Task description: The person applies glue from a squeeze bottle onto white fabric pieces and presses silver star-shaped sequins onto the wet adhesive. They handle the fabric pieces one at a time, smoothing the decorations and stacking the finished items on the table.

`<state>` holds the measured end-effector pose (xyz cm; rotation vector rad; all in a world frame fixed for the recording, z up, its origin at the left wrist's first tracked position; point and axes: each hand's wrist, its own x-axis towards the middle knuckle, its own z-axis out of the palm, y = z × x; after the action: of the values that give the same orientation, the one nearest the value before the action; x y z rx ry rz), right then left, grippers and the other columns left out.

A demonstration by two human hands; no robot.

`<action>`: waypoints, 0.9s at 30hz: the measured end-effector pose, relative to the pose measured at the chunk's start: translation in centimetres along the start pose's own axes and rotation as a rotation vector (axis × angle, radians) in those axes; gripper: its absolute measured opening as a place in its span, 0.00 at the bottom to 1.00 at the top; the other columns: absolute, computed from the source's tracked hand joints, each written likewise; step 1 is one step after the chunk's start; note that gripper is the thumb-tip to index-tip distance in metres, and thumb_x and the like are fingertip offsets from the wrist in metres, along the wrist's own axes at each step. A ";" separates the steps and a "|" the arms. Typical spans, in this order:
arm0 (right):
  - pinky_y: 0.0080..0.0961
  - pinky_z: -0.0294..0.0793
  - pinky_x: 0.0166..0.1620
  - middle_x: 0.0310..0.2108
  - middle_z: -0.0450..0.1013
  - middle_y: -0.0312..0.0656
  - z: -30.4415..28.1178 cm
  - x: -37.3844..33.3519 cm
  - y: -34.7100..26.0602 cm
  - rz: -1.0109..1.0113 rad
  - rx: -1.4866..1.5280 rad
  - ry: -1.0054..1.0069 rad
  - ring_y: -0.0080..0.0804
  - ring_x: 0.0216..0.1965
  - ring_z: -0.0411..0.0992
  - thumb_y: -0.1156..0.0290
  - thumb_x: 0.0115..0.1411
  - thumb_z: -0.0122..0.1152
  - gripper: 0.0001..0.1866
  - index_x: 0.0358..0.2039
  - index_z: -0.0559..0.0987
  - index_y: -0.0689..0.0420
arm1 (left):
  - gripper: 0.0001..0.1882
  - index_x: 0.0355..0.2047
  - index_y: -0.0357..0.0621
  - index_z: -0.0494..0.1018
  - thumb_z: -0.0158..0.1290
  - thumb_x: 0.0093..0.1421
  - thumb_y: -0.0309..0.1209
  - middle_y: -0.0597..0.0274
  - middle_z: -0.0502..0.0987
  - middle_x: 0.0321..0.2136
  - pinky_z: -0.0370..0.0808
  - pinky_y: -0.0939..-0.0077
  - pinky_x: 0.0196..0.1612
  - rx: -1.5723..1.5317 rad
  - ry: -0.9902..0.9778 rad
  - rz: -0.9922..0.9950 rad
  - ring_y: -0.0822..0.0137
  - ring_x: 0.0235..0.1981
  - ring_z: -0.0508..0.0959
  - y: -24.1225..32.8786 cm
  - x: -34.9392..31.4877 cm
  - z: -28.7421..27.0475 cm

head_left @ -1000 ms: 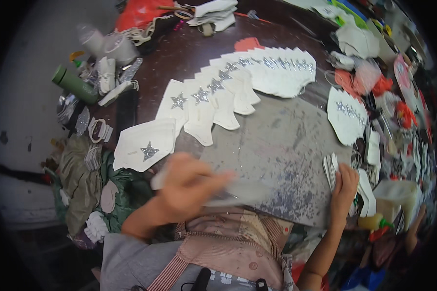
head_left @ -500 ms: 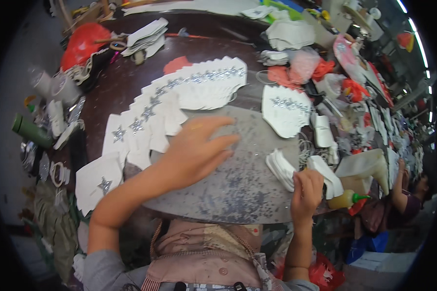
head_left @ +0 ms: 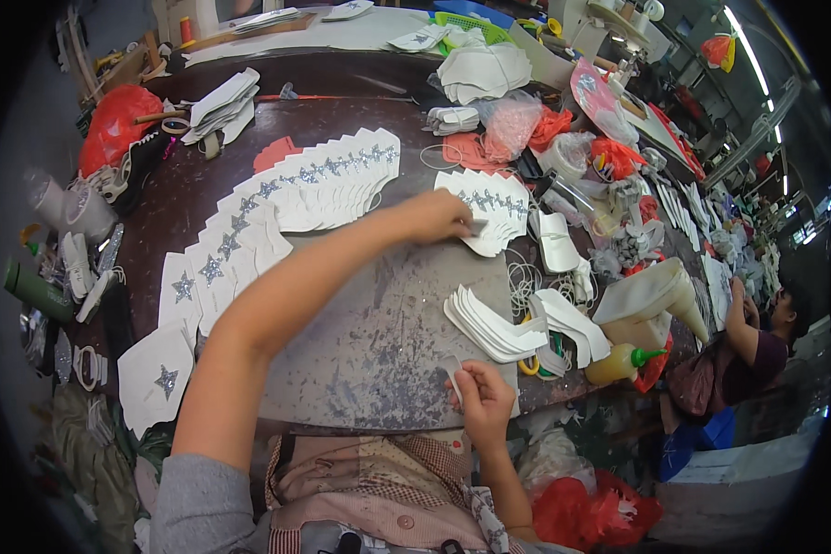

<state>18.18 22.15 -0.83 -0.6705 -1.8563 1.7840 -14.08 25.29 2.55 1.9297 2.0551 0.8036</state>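
Observation:
My left hand (head_left: 437, 218) reaches across the table to a small fanned stack of white shoe pieces with silver glitter stars (head_left: 483, 198). Its fingers are pinched together at the stack's left edge, on a white piece partly hidden by them. Close to the table's front edge, my right hand (head_left: 487, 399) pinches a thin white curved piece (head_left: 452, 379), seen nearly edge-on. Similar curved white pieces lie in a fanned pile (head_left: 491, 328) just beyond it. A long overlapping row of white star pieces (head_left: 240, 226) curves along the left, ending in a separate star piece (head_left: 157, 380).
Right of the curved pile are another white stack (head_left: 568, 323), yellow-handled scissors (head_left: 528, 366) and a yellow bottle with green tip (head_left: 623, 364). Plastic bags and bundles crowd the far right. A green bottle (head_left: 37, 292) and sneaker (head_left: 143, 166) are at left. Another person (head_left: 752, 342) sits at right.
My left hand has moved from the table's middle to the small star stack. My right hand has left the curved pile, coming nearer with one piece. The view has shifted.

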 end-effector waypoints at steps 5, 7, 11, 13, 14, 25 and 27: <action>0.23 0.76 0.31 0.31 0.78 0.48 -2.2 0.1 0.5 -0.012 0.282 -0.014 0.28 0.26 0.75 0.78 0.67 0.56 0.07 0.44 0.75 0.64 | 0.11 0.42 0.46 0.82 0.56 0.59 0.26 0.53 0.83 0.38 0.76 0.67 0.47 -0.232 0.160 0.101 0.55 0.41 0.83 3.0 -6.2 -4.5; 0.28 0.77 0.31 0.29 0.77 0.48 -3.8 0.3 1.4 -0.044 0.643 0.010 0.32 0.25 0.74 0.77 0.68 0.55 0.06 0.44 0.74 0.63 | 0.13 0.43 0.47 0.82 0.56 0.59 0.24 0.55 0.81 0.47 0.75 0.67 0.51 -0.336 0.048 0.103 0.57 0.46 0.82 6.5 -12.0 -6.6; 0.30 0.78 0.32 0.26 0.74 0.45 -5.4 0.8 -0.5 -0.009 0.619 -0.062 0.35 0.25 0.74 0.71 0.65 0.60 0.09 0.40 0.73 0.64 | 0.13 0.39 0.45 0.81 0.58 0.51 0.22 0.56 0.76 0.55 0.67 0.53 0.63 -0.130 -0.141 0.020 0.52 0.60 0.72 7.5 -25.4 -6.8; 0.29 0.78 0.33 0.28 0.77 0.46 -5.2 1.0 -2.3 0.029 0.336 -0.159 0.32 0.28 0.76 0.75 0.64 0.61 0.07 0.39 0.75 0.65 | 0.14 0.38 0.45 0.80 0.57 0.49 0.20 0.56 0.75 0.57 0.63 0.49 0.65 0.098 -0.126 -0.050 0.49 0.64 0.68 8.3 -28.8 -6.3; 0.25 0.78 0.34 0.30 0.79 0.46 -4.4 1.0 -4.4 0.092 0.168 -0.214 0.27 0.30 0.77 0.76 0.62 0.63 0.07 0.38 0.77 0.66 | 0.15 0.39 0.45 0.80 0.55 0.50 0.19 0.55 0.74 0.58 0.62 0.47 0.66 0.181 -0.071 -0.095 0.47 0.65 0.66 8.8 -29.6 -6.2; 0.25 0.72 0.29 0.21 0.78 0.41 7.3 5.4 -5.8 0.148 -0.476 -0.802 0.24 0.23 0.74 0.69 0.56 0.69 0.09 0.30 0.84 0.63 | 0.22 0.52 0.36 0.74 0.60 0.56 0.24 0.52 0.78 0.50 0.69 0.54 0.58 0.220 0.379 -0.335 0.55 0.55 0.76 15.0 -31.9 3.9; 0.24 0.71 0.28 0.20 0.77 0.40 7.6 5.9 -5.0 0.197 -0.512 -0.846 0.23 0.21 0.73 0.69 0.56 0.69 0.09 0.29 0.84 0.63 | 0.23 0.53 0.35 0.73 0.61 0.56 0.24 0.51 0.77 0.51 0.68 0.51 0.60 0.178 0.413 -0.371 0.53 0.55 0.76 15.3 -32.5 4.6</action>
<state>8.63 19.96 3.91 -0.2605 -2.9606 1.8830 5.29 -5.23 -0.16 1.4695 2.7014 1.0190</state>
